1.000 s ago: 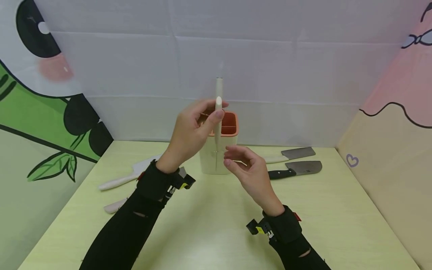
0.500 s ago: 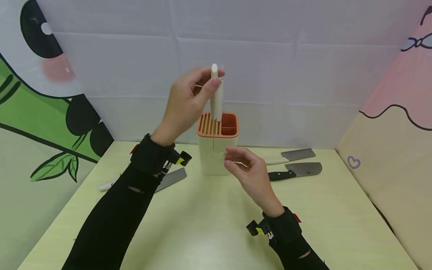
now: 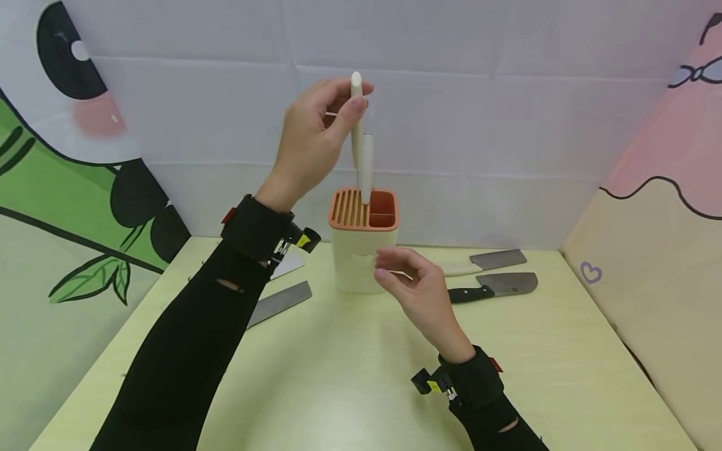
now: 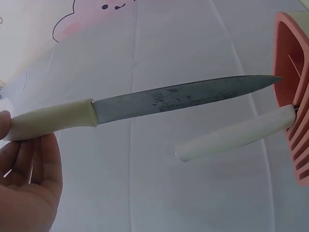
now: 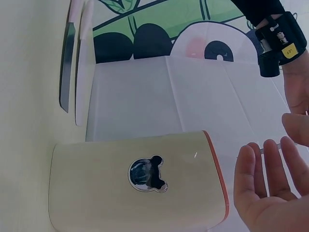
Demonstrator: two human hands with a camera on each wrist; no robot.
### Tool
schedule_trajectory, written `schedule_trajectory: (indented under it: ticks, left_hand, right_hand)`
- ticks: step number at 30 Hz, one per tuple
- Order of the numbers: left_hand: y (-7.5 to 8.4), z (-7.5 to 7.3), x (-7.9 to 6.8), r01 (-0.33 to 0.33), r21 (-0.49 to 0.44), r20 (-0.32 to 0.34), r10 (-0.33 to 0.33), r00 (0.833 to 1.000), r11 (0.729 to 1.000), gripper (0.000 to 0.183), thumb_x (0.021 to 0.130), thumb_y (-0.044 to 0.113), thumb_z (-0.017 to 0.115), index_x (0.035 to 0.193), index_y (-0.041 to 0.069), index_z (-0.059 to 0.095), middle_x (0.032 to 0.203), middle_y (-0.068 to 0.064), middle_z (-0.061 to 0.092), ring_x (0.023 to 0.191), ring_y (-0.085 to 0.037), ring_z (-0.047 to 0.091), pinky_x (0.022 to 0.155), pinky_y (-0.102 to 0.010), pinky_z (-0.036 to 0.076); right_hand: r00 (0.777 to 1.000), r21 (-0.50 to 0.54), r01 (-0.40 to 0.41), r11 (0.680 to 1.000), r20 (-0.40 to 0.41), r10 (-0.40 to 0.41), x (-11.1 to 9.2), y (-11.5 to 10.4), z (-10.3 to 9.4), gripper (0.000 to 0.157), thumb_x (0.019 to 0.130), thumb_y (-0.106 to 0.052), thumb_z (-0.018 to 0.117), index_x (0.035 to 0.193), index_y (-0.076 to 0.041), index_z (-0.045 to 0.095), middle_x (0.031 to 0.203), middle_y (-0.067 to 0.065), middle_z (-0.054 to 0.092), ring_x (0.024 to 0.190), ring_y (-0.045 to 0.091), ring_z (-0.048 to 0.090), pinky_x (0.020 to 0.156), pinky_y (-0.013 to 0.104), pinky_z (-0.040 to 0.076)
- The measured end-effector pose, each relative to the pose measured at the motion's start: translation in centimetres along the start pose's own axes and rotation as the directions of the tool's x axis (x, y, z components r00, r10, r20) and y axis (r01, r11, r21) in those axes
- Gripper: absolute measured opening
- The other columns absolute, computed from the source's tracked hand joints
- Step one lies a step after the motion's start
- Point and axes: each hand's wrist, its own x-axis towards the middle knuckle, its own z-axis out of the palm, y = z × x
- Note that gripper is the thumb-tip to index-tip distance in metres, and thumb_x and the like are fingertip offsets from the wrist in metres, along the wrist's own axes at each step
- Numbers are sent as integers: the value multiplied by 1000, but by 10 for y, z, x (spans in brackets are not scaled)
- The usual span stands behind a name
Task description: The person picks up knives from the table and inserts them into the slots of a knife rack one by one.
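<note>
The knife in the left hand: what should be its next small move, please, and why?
Probably align the knife over a free slot of the holder: the left hand holds it above the holder, the blade points toward the slotted top, and another white handle stands there.

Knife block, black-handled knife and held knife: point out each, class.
Knife block (image 3: 355,243), head view: front wall.
Black-handled knife (image 3: 506,283), head view: blade.
Held knife (image 4: 145,102), left wrist view: blade.

The person's left hand (image 3: 313,134) is raised in a pinching grip; the right hand (image 3: 416,288) hovers lower, fingers (image 3: 407,255) loosely bent.
</note>
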Motion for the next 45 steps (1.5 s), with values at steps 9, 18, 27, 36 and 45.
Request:
schedule_trajectory:
  ticks: [9,18,27,36,45]
  left_hand:
    - [-25,5,2,6,30,27,-7,1000,1000,30,110,22,62,133,5,71,122,-4,70,103,-10,65,91,-26,57]
    - [-47,8,-3,35,39,45,-37,998,999,30,110,22,62,133,6,71,126,-6,70,107,-14,67,92,-27,57]
    - [-63,8,-9,73,65,55,-77,996,995,32,111,23,60,135,5,70,125,-8,69,108,-15,65,92,-25,55]
    - [-77,17,-17,73,82,98,-81,992,994,32,111,22,59,136,3,69,125,-10,69,107,-17,65,96,-32,58]
    - [-83,21,-25,97,102,121,-109,987,990,33,112,21,58,139,6,67,130,-10,68,112,-19,64,101,-36,57]
  right_hand:
    - [1000,-3,0,1000,-8,0,1,2,1,32,99,-2,74,131,-3,70,127,17,71,117,24,69,100,32,59]
    - [1000,1,-5,1000,-3,5,2,1,2,35,99,-2,74,133,4,67,131,26,67,117,23,68,99,30,59]
    - [1000,-23,-4,1000,-4,4,2,0,1,34,99,-3,74,132,1,68,128,15,71,117,24,69,99,30,59]
    - [1000,-20,1,1000,-11,-1,1,0,1,31,99,-3,75,130,-4,71,130,23,69,116,23,69,99,30,59]
    - [1000,-19,-7,1000,-8,7,1,-1,1,33,99,-3,74,131,2,68,131,26,67,116,23,69,100,29,59]
